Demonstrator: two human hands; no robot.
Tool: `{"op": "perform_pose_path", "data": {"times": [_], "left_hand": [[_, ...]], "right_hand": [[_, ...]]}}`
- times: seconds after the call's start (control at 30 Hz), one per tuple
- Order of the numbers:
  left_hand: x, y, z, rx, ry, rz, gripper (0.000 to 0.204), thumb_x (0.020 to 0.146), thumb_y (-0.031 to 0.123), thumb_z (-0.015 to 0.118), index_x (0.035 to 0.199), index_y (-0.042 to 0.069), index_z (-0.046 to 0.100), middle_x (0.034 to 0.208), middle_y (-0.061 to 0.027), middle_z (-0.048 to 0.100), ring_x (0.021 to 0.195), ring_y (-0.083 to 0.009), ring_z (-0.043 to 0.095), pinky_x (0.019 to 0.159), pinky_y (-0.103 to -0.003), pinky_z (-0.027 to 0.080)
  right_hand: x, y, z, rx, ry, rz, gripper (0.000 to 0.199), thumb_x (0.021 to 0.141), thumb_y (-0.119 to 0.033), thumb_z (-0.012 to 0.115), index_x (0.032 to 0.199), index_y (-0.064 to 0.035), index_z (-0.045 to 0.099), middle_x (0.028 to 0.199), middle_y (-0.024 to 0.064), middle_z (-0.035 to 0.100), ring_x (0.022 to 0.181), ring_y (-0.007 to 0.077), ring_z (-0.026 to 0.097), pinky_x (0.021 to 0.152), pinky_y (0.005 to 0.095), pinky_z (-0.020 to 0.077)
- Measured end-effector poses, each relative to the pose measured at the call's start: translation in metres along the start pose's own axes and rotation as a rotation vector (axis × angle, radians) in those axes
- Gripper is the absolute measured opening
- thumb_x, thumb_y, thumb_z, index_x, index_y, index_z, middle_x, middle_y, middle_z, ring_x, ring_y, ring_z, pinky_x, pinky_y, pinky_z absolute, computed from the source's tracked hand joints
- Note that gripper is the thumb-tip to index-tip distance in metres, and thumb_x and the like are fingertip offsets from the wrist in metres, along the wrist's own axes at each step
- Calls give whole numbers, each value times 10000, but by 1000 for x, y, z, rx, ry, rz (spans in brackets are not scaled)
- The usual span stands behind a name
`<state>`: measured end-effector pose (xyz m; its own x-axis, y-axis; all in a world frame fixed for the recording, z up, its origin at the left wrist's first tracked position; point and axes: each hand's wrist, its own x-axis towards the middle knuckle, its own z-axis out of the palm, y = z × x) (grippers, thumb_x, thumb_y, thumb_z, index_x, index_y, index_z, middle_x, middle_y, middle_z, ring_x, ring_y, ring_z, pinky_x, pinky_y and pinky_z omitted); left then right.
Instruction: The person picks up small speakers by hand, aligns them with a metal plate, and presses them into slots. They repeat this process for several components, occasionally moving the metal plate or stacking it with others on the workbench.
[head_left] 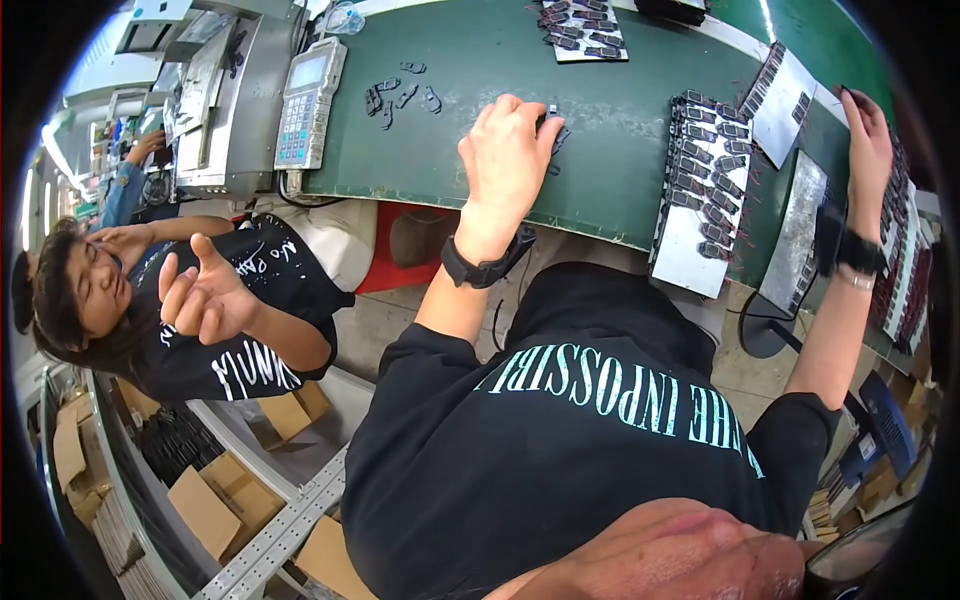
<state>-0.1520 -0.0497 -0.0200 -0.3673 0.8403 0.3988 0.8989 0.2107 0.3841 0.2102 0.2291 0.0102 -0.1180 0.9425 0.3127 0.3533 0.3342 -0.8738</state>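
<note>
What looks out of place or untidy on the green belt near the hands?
A few small dark parts lie loose and scattered at different angles on the green conveyor belt, beside the grey keypad unit. The other parts sit in neat rows on the silver metal tray. The left hand touches another loose part.

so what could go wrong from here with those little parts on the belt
1. The left hand covers small dark parts on the green belt; loose ones lie scattered nearby and might get knocked or missed.
2. The metal tray of parts overhangs the belt edge, so a bump could tip it.
3. The right hand reaches far right, so the person's attention may be split.
</note>
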Motion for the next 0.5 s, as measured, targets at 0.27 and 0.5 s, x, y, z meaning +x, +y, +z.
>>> {"op": "perform_pose_path", "data": {"times": [0.27, 0.5], "left_hand": [[22, 10, 15, 94, 8, 30, 132, 806, 190, 754, 874, 89, 704, 873, -38, 672, 856, -256, 651, 694, -390, 536], [17, 12, 11, 58, 4, 129, 131, 795, 143, 755, 878, 67, 688, 880, -65, 648, 888, -281, 633, 730, -409, 538]], "right_hand": [[-125, -109, 12, 308, -100, 17, 229, 1003, -68, 562, 1202, 38, 604, 1154, 117, 680, 1064, 186, 650, 986, 292, 465], [-162, -110, 12, 434, -178, 138, 218, 989, -47, 580, 1190, 27, 620, 1091, 98, 672, 963, 188, 675, 934, 309, 502]]}}
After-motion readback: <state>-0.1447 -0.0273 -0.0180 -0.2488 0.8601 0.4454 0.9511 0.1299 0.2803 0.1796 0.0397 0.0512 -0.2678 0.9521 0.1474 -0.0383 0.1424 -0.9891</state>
